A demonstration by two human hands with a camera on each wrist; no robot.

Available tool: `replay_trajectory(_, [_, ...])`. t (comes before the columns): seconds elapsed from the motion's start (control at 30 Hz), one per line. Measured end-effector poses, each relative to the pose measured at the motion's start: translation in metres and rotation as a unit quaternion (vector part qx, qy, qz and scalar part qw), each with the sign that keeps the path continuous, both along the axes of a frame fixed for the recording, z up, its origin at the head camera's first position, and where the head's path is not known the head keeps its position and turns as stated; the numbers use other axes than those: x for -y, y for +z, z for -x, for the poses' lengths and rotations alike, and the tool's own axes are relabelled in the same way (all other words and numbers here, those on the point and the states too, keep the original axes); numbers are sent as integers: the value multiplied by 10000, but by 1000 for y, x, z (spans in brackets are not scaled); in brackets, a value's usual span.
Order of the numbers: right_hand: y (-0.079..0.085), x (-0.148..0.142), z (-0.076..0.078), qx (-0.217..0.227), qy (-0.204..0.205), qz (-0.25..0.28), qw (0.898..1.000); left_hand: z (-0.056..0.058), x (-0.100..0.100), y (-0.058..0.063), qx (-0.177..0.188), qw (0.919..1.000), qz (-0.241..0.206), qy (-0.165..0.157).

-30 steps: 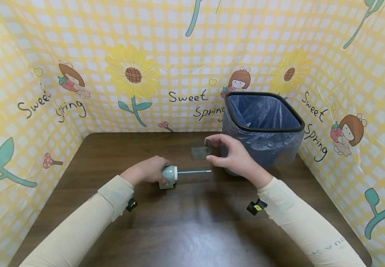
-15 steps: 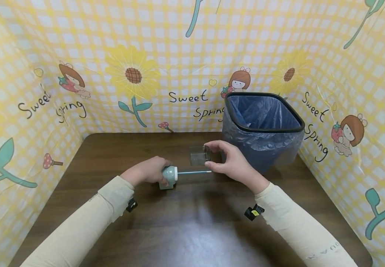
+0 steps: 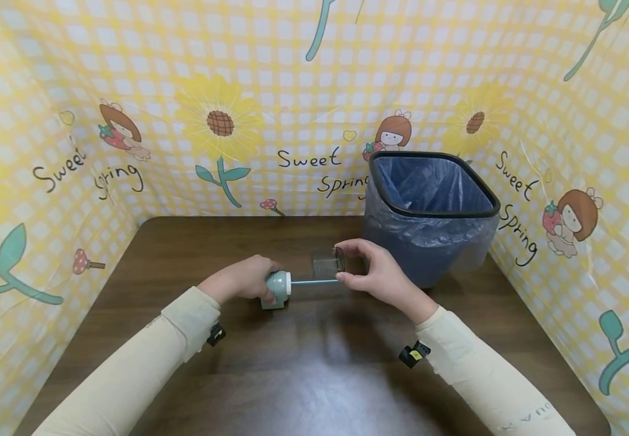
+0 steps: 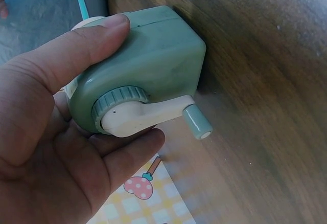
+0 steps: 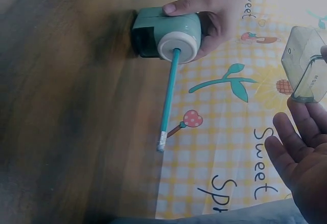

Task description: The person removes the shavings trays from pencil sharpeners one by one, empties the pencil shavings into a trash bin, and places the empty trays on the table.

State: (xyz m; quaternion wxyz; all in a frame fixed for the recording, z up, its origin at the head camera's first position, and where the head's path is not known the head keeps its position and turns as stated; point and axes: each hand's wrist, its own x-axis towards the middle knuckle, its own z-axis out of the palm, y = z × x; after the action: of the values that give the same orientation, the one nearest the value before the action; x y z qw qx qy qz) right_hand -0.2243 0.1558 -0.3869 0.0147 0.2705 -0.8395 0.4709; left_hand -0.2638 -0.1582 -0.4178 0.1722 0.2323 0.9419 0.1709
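Observation:
My left hand point(image 3: 243, 277) grips a green crank pencil sharpener point(image 4: 158, 50), thumb over its top and fingers underneath. Its pale crank point(image 4: 148, 116) with a green knob shows in the left wrist view. A blue-green pencil point(image 5: 169, 96) sticks out of the sharpener's white round front, its white eraser end outward. On the sharpener's side a dark opening point(image 5: 145, 43) shows in the right wrist view. Between thumb and fingers, my right hand point(image 3: 387, 275) holds a clear, smoky shavings drawer point(image 3: 326, 264) by its right end. In the head view the drawer sits just beyond the pencil's outer half.
A bin point(image 3: 434, 214) with a black rim and a bluish plastic liner stands at the back right, close behind my right hand. The brown wooden table point(image 3: 292, 375) carries everything. Yellow checked cloth point(image 3: 292, 72) with printed flowers walls the back and both sides.
My right hand has brought the shavings drawer nearer to me, down toward the pencil's level in the head view. My left hand and the sharpener have stayed in place.

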Motion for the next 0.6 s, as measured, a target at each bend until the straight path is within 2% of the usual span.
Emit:
replay_trajectory(0.27, [-12, -2, 0, -62, -27, -73, 10000, 1, -1, -2, -13, 10000, 27, -19])
replay_trajectory(0.6, [-20, -2, -2, 76, 55, -103, 9999, 5, 1, -5, -132, 9998, 80, -160])
